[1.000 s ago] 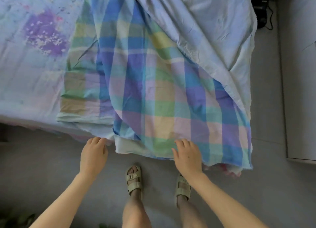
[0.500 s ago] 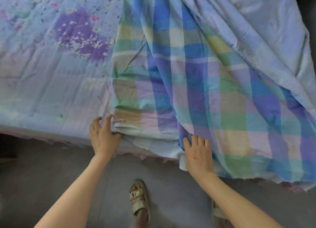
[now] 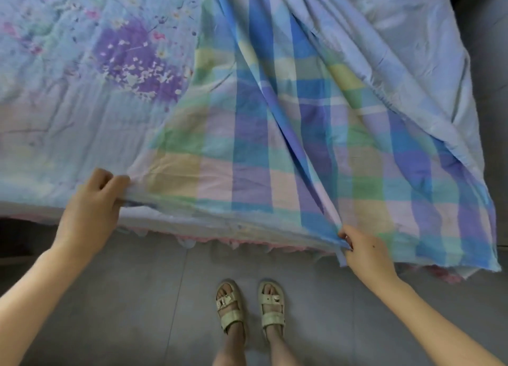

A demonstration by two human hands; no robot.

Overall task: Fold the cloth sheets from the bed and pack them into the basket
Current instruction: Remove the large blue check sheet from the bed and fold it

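plaid cloth sheet spread over the bed, near edge raised. left hand gripping its left corner; right hand pinching the hem.

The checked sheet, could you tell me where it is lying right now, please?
In the head view, the checked sheet covers the bed's centre and right, beside the floral quilt, its near edge gripped by both hands.
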